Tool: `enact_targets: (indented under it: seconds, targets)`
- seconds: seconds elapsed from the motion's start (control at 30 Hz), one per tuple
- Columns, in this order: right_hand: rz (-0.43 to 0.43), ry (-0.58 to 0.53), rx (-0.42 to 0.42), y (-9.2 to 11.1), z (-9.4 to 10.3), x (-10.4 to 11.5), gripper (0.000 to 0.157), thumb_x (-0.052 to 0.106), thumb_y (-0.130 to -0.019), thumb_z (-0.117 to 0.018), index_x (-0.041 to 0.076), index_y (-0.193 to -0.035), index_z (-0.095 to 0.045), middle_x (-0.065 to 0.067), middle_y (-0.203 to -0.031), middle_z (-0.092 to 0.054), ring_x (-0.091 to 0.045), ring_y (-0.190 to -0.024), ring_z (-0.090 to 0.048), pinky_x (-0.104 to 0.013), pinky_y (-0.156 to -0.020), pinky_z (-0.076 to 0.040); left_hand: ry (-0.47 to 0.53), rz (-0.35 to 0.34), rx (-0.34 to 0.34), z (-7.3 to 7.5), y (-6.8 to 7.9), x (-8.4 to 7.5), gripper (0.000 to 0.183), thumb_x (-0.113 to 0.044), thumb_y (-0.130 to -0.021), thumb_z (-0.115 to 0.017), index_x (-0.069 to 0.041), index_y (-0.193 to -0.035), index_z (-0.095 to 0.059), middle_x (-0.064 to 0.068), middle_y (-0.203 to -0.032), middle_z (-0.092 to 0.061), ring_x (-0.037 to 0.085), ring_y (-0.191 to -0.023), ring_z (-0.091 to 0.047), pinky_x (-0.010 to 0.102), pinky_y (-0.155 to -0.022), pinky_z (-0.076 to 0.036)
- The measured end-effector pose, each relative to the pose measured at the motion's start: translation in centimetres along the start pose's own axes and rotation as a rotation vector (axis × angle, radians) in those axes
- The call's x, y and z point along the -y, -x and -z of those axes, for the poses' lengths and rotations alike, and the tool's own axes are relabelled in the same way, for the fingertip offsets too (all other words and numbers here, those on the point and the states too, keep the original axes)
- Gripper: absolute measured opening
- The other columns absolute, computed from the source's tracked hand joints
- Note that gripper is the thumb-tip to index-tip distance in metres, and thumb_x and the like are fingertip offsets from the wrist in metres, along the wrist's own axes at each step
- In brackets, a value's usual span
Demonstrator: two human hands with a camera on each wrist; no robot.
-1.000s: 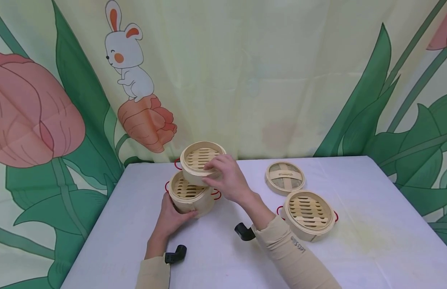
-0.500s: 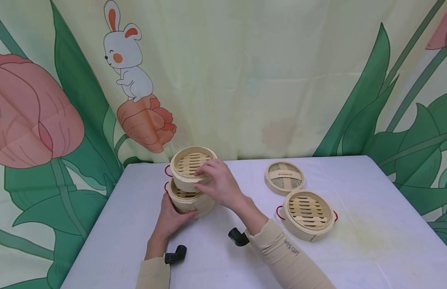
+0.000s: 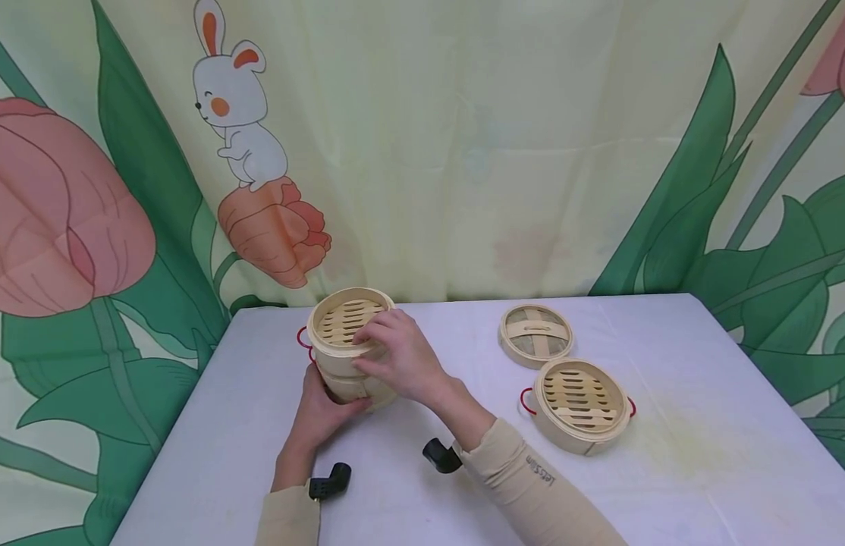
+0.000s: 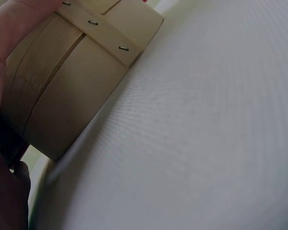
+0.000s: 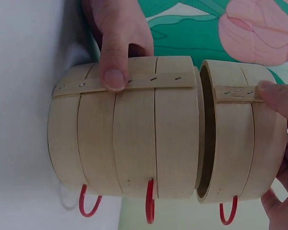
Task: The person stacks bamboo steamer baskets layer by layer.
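Note:
A round bamboo steamer tier (image 3: pixel 347 322) with a slatted base sits just over a stack of two bamboo steamer tiers (image 5: pixel 134 143). My right hand (image 3: pixel 403 358) pinches its near right wall, thumb outside and fingers over the rim. A narrow gap shows between this tier and the stack (image 4: pixel 81 91) in the right wrist view (image 5: pixel 235 143). My left hand (image 3: pixel 323 413) grips the stack low down, thumb across its front; the other fingers are partly hidden behind it. Red loop handles (image 5: pixel 150 203) stick out from each tier.
Right of the hands, another slatted steamer tier (image 3: pixel 581 402) with red handles stands on the white-covered table (image 3: pixel 723 470). Behind it lies a round bamboo lid (image 3: pixel 536 334) with crossed straps. A printed curtain (image 3: pixel 532 152) hangs at the table's back edge.
My right hand has brought the upper tier left and down, from beyond the stack's right side to nearly in line over it. My left hand has stayed on the stack.

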State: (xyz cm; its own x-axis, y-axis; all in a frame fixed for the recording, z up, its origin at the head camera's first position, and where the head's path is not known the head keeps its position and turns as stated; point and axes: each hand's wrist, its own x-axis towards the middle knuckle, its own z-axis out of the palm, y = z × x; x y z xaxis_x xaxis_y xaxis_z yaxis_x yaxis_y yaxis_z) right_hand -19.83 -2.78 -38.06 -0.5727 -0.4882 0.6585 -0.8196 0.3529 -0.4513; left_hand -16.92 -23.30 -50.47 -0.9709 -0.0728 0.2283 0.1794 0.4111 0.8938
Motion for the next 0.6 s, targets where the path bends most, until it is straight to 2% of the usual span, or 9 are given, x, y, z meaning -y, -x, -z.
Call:
enact_targets:
  seconds: [0.33, 0.6]
  targets:
    - [0.022, 0.040, -0.021, 0.09, -0.46, 0.53, 0.027, 0.014, -0.074, -0.090, 0.011, -0.094, -0.072, -0.001, -0.098, -0.067, -0.023, -0.099, -0.057, -0.035, -0.094, -0.046, 0.003, 0.013, 0.013, 0.18, 0.10, -0.09, 0.116, -0.022, -0.065, -0.097, -0.004, -0.152, -0.022, 0.015, -0.147, -0.036, 0.029, -0.133, -0.038, 0.049, -0.113, -0.027]
    - [0.003, 0.069, -0.014, 0.25, -0.87, 0.66, 0.027, 0.015, -0.074, -0.090, 0.012, -0.094, -0.072, 0.000, -0.099, -0.066, -0.023, -0.099, -0.057, -0.038, -0.095, -0.046, 0.028, 0.031, 0.025, 0.32, 0.15, -0.15, 0.116, -0.022, -0.068, -0.096, -0.006, -0.154, -0.019, 0.015, -0.151, -0.034, 0.030, -0.137, -0.035, 0.052, -0.115, -0.023]
